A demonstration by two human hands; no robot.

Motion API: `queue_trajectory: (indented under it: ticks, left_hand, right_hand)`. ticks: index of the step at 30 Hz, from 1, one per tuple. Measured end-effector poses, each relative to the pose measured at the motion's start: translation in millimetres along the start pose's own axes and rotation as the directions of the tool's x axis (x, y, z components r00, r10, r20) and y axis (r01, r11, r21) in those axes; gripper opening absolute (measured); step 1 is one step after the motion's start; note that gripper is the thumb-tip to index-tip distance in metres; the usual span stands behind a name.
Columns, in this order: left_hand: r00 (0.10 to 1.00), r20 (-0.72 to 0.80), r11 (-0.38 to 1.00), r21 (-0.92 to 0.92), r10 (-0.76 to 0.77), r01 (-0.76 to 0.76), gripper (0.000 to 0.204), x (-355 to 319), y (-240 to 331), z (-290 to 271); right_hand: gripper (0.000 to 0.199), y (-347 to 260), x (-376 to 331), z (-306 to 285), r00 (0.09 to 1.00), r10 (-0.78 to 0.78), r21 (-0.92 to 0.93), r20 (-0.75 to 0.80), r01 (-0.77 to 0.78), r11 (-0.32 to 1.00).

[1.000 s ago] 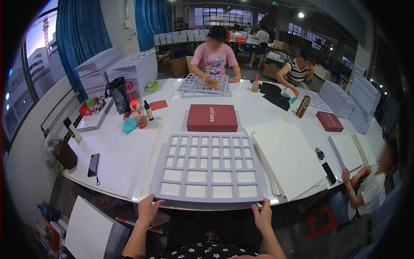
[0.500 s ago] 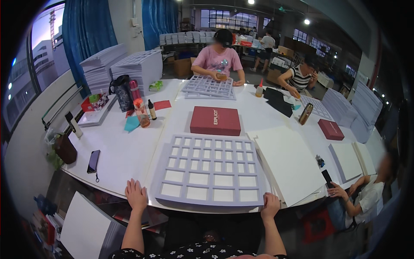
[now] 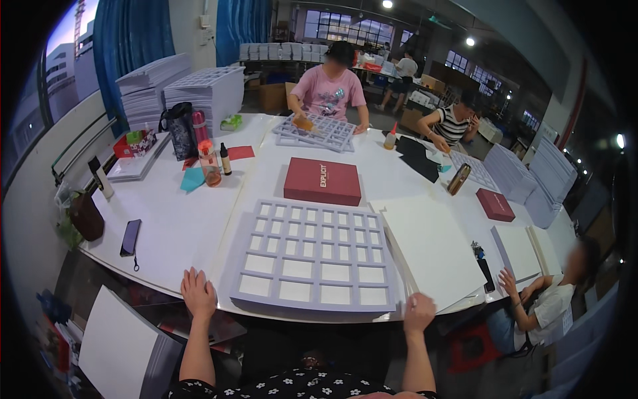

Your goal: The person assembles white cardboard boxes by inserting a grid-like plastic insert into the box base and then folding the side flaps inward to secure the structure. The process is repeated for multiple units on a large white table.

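Directly in front of me lies a pale lavender compartment tray [image 3: 312,269], a grid of small cells at the far side and larger ones near me. My left hand [image 3: 198,292] rests flat at the table's front edge, left of the tray, fingers spread and holding nothing. Just off the tray's near right corner is my right hand [image 3: 419,312], its fingers curled in and slightly blurred, with nothing visible in them. It is close to the near edge of a stack of large white boards [image 3: 432,253]. Behind the tray sits a closed dark red box [image 3: 322,181].
Bottles, a bag [image 3: 181,130] and a phone [image 3: 131,238] lie to the left. Across the table, a person in pink [image 3: 329,90] holds an amber bottle over other trays. Another in stripes [image 3: 448,123] works beyond; one in white [image 3: 555,296] sits at right. White boards [image 3: 119,339] stand low left.
My right hand has moved off the tray's near right corner, rightward. My left hand stays flat. The seated person at right has lifted a hand from the dark phone. The whole view has shifted slightly.
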State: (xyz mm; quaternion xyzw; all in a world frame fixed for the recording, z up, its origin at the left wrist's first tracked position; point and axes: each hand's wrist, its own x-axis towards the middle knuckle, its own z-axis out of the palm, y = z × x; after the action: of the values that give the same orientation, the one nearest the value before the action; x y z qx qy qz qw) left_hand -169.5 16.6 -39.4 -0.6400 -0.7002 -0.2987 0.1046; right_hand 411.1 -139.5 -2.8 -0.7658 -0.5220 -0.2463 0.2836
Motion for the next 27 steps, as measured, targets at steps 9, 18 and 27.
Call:
queue_trajectory:
  ticks: [9,18,27]
  left_hand:
    - [0.999,0.029,1.000,-0.021,-0.012,0.013,0.037,2,10,7]
    - [0.997,0.079,1.000,-0.017,0.019,-0.018,0.039,1,1,2]
    - [0.999,0.049,0.999,0.035,0.022,-0.024,0.039,-1,-6,8]
  right_hand:
    - [0.065,64,-4,-24,0.925,0.093,-0.405,0.368,0.070,0.912]
    - [0.010,77,25,-72,0.988,-0.076,-0.317,0.134,0.115,0.942]
    - [0.007,78,21,-47,0.954,-0.041,-0.366,0.296,0.153,0.918]
